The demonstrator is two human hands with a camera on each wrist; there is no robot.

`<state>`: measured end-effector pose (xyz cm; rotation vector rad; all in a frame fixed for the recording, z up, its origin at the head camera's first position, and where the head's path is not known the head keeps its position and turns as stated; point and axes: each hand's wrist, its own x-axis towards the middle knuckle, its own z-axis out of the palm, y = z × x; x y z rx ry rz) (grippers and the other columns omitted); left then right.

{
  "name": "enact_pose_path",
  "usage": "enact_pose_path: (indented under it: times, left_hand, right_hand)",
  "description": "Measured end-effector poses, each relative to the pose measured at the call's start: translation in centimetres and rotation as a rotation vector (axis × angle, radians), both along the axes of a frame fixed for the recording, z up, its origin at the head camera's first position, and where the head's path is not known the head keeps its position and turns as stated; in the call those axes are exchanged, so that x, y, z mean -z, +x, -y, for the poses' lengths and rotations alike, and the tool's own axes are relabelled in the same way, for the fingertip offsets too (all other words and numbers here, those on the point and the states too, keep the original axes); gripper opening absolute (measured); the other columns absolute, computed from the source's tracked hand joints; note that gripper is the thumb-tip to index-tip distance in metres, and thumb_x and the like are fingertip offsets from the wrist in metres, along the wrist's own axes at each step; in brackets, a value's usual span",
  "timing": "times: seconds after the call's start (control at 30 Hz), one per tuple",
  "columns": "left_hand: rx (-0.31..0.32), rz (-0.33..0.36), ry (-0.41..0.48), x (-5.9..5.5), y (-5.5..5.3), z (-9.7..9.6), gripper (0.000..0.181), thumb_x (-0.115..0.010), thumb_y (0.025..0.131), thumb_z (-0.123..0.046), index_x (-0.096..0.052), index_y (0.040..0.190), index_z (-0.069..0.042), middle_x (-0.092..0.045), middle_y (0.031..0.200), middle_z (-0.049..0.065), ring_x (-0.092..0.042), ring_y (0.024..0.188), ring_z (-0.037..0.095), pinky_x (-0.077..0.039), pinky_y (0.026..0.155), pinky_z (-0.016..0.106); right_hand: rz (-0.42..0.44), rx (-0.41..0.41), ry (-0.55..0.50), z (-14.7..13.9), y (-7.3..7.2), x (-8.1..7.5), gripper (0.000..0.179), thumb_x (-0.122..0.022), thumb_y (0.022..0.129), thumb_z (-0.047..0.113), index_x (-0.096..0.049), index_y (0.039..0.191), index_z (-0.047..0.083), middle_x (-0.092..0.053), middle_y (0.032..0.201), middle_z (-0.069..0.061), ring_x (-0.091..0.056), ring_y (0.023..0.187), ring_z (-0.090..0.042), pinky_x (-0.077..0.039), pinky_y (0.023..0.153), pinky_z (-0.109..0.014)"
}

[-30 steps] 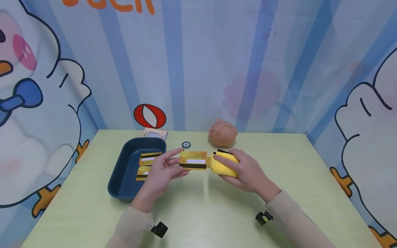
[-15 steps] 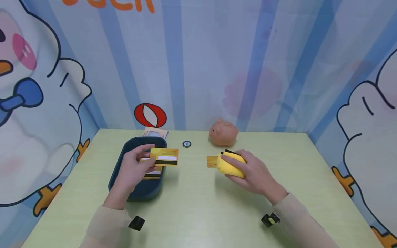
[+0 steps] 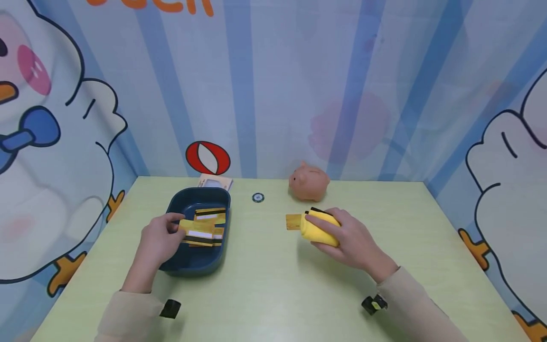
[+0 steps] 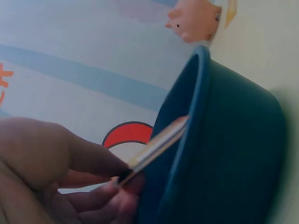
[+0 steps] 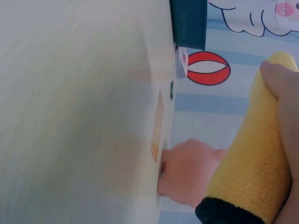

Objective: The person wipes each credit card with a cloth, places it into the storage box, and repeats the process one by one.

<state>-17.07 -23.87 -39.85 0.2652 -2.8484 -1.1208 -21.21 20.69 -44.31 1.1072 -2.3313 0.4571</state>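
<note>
In the head view, my left hand [image 3: 159, 241] pinches a gold bank card [image 3: 198, 228] by its left end, over the dark blue tub [image 3: 194, 266]. Other gold cards [image 3: 210, 212] with black stripes lie inside the tub, partly overlapped by the held one. The left wrist view shows the pinched card [image 4: 159, 142] edge-on, tilted within the tub's rim. My right hand [image 3: 352, 240] grips a bunched yellow fleecy cloth [image 3: 318, 230] with a black edge. Below and left of that cloth, another gold card [image 3: 292, 222] lies flat on the table, partly covered in the head view.
A pink piggy bank [image 3: 308, 183] stands at the back of the table [image 3: 273, 294]. Left of it lies a small round chip [image 3: 258, 197]. Behind the tub is a flat pale item [image 3: 215, 181] against the printed backdrop [image 3: 273, 95].
My left hand has carried its card leftward, away from the cloth, and lowered it into the tub. My right hand has shifted slightly right with the cloth, uncovering more of the card on the table.
</note>
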Motion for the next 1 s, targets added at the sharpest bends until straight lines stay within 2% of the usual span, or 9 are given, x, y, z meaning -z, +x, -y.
enact_pose_path:
  times: [0.13,0.23,0.33,0.43,0.6,1.0]
  left_hand:
    - [0.079,0.134,-0.037,0.7,-0.2,0.3,0.038,-0.063,0.098,-0.001,-0.061,0.134,0.008,-0.067,0.097,0.018,-0.063,0.081,0.026,-0.053,0.064,0.032]
    - [0.114,0.205,-0.072,1.1,-0.3,0.4,0.04,-0.065,0.096,-0.001,-0.059,0.135,0.008,-0.067,0.096,0.017,-0.063,0.08,0.025,-0.053,0.064,0.034]
    - [0.133,0.248,-0.142,1.3,-0.5,0.3,0.044,-0.068,0.094,-0.003,-0.058,0.135,0.008,-0.068,0.099,0.019,-0.063,0.084,0.028,-0.055,0.069,0.039]
    - [0.151,0.287,-0.218,1.4,-0.6,0.1,0.048,-0.07,0.094,-0.009,-0.056,0.137,0.008,-0.067,0.112,0.026,-0.062,0.093,0.033,-0.056,0.079,0.046]
    - [0.182,0.327,-0.278,1.7,-0.7,0.0,0.055,-0.07,0.095,-0.016,-0.053,0.142,0.009,-0.058,0.134,0.036,-0.058,0.106,0.04,-0.054,0.092,0.057]
    - [0.176,0.349,-0.27,1.3,-0.5,-0.2,0.058,-0.072,0.096,-0.019,-0.052,0.143,0.008,-0.057,0.137,0.035,-0.057,0.107,0.04,-0.054,0.094,0.059]
  right_hand:
    - [0.005,0.0,0.008,0.0,0.1,0.0,0.061,-0.078,0.093,0.042,-0.059,0.15,0.029,-0.062,0.122,-0.014,-0.061,0.097,-0.025,-0.058,0.072,-0.043]
    - [0.018,0.002,0.014,-0.1,0.2,-0.1,0.061,-0.078,0.094,0.043,-0.059,0.15,0.029,-0.062,0.124,-0.014,-0.061,0.098,-0.024,-0.058,0.073,-0.042]
    - [0.029,0.008,0.017,-0.1,0.3,-0.2,0.058,-0.072,0.097,0.048,-0.059,0.151,0.03,-0.061,0.125,-0.013,-0.06,0.098,-0.024,-0.058,0.073,-0.041]
    - [0.036,0.013,0.02,-0.2,0.3,-0.2,0.057,-0.067,0.099,0.052,-0.058,0.151,0.031,-0.061,0.126,-0.013,-0.06,0.099,-0.023,-0.058,0.073,-0.041]
    - [0.038,0.01,0.018,-0.2,0.3,-0.2,0.057,-0.068,0.099,0.051,-0.058,0.151,0.031,-0.061,0.126,-0.012,-0.06,0.1,-0.023,-0.059,0.074,-0.041]
    - [0.024,0.008,0.01,-0.1,0.4,-0.3,0.058,-0.069,0.098,0.052,-0.058,0.151,0.031,-0.062,0.125,-0.012,-0.061,0.099,-0.023,-0.059,0.073,-0.041]
